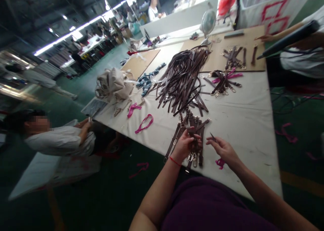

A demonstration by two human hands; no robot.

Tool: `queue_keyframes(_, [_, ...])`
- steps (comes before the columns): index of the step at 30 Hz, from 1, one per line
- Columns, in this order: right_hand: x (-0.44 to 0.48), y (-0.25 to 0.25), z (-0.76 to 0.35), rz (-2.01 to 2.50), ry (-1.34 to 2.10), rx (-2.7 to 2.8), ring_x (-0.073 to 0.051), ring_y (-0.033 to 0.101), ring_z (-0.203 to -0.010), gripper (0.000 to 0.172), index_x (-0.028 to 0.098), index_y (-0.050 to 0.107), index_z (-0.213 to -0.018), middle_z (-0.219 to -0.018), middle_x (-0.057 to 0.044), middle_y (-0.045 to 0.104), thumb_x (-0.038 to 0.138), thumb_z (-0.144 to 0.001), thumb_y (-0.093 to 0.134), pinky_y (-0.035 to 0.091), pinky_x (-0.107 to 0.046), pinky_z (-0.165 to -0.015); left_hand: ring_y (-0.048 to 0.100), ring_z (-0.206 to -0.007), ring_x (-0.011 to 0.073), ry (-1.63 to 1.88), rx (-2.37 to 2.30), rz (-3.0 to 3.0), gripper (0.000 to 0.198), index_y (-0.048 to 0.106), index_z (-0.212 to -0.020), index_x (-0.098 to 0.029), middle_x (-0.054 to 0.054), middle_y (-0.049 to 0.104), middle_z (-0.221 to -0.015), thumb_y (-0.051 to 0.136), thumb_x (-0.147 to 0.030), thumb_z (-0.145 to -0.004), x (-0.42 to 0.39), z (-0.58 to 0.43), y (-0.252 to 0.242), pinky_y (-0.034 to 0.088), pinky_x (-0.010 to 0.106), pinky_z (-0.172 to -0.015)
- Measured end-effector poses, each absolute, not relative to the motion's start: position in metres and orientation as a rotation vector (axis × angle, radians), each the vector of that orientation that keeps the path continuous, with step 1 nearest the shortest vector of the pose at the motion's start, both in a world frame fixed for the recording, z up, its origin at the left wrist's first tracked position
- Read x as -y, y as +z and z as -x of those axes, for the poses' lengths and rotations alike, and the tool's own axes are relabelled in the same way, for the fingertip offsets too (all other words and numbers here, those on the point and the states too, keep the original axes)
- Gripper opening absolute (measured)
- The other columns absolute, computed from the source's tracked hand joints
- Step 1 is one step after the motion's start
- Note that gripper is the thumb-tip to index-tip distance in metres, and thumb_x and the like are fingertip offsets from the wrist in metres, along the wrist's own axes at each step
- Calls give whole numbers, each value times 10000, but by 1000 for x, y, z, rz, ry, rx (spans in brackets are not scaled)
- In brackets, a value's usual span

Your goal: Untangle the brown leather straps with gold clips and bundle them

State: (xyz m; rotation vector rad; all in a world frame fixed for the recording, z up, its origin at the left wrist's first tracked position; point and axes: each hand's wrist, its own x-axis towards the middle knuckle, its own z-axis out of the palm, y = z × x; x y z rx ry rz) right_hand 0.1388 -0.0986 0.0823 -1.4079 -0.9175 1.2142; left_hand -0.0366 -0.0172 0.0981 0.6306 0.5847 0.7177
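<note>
We recorded a person at a white-covered bench [243, 129], working over a bunch of dark-brown leather straps with silver metal clasps [200, 153]. This bunch lay at the bench's near edge, directly toward the person from our landmark, a loose heap of long dark-brown straps [182, 79]. The left hand [186, 146], a red thread around its wrist, was clenched on the bunch. The right hand [223, 150] stayed just beside it, its fingers pinching a small pointed metal tool [213, 137]; we could not identify the tool further.

The straps in the bunch looked flat, narrow and glossy, with clasps hanging at the near ends. Beyond the landmark, on a brown cardboard sheet [240, 52], lay smaller bunches of brown straps with clasps [233, 57]. Beside the landmark lay a cluster of brown and pink straps with clasps [224, 82]. We judged the clasped straps to be the smaller share, since no clasps could be made out on most of the heap. Bright pink strips [143, 123] lay left of the landmark. A seated co-worker [60, 141] was off the bench's left end.
</note>
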Motion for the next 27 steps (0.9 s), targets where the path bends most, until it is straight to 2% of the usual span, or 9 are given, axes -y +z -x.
queue_keyframes(3, [79, 85, -144, 1301, 1332, 688, -39, 233, -422, 503, 183, 602, -1063, -914, -65, 691, 592, -771, 638, 156, -233, -378, 664, -713, 189, 487, -543, -754, 473, 519, -1188, -198, 76, 677, -908, 651, -175, -734, 36, 29, 96, 533, 347, -696])
queue_keyframes(8, [56, 79, -158, 1051, 1461, 471, -11, 163, -411, 426, 157, 569, -1031, -915, -103, 720, 426, -736, 717, 141, -209, -381, 660, -678, 194, 192, -647, -887, 360, 543, -1050, -166, 77, 674, -838, 614, -164, -697, 62, 26, 82, 525, 341, -668])
queue_keyframes(11, [57, 71, -161, 1044, 1341, 489, -12, 192, -400, 471, 184, 533, -1113, -936, -73, 722, 323, -709, 730, 124, -198, -375, 653, -673, 185, 132, -687, -914, 331, 526, -1002, -163, 70, 664, -822, 594, -164, -679, 65, 30, 68, 513, 325, -652])
queue_keyframes(13, [59, 66, -162, 1071, 1262, 554, -16, 220, -394, 581, 224, 479, -1242, -981, -51, 716, 289, -714, 713, 125, -195, -369, 649, -677, 185, 82, -686, -931, 318, 519, -974, -157, 71, 658, -813, 586, -159, -663, 64, 31, 56, 506, 316, -641])
queue_keyframes(17, [63, 54, -162, 1161, 1101, 707, -57, 421, -464, 795, 252, 280, -1451, -990, -41, 710, 256, -753, 661, 293, -192, -425, 644, -660, 175, 35, -731, -909, 309, 504, -945, -158, 70, 646, -852, 547, -148, -639, 67, 29, 32, 495, 303, -611])
queue_keyframes(20, [64, 44, -166, 1182, 1054, 786, -140, 606, -722, 722, 201, 332, -1430, -946, -51, 716, 260, -777, 634, 455, -249, -639, 646, -661, 170, 24, -737, -889, 306, 508, -945, -157, 79, 642, -911, 526, -152, -640, 71, 26, 20, 489, 295, -598])
queue_keyframes(23, [65, 35, -171, 1201, 1016, 817, -177, 627, -894, 543, 160, 491, -1287, -923, -65, 721, 276, -775, 631, 465, -295, -812, 652, -690, 177, 10, -720, -888, 287, 523, -943, -146, 92, 646, -920, 541, -172, -658, 74, 24, 10, 492, 301, -628])
queue_keyframes(25, [66, 31, -175, 1290, 978, 819, -171, 625, -816, 442, 145, 558, -1191, -909, -73, 722, 309, -784, 613, 472, -285, -756, 655, -740, 178, 1, -736, -887, 268, 534, -956, -148, 100, 645, -977, 559, -209, -697, 75, 23, 4, 495, 303, -658])
queue_keyframes(27, [67, 27, -180, 1433, 924, 814, -140, 576, -636, 395, 133, 593, -1132, -883, -80, 726, 349, -802, 580, 446, -263, -604, 647, -806, 172, 8, -795, -937, 269, 547, -995, -162, 97, 635, -1049, 578, -250, -742, 73, 24, -4, 492, 291, -689])
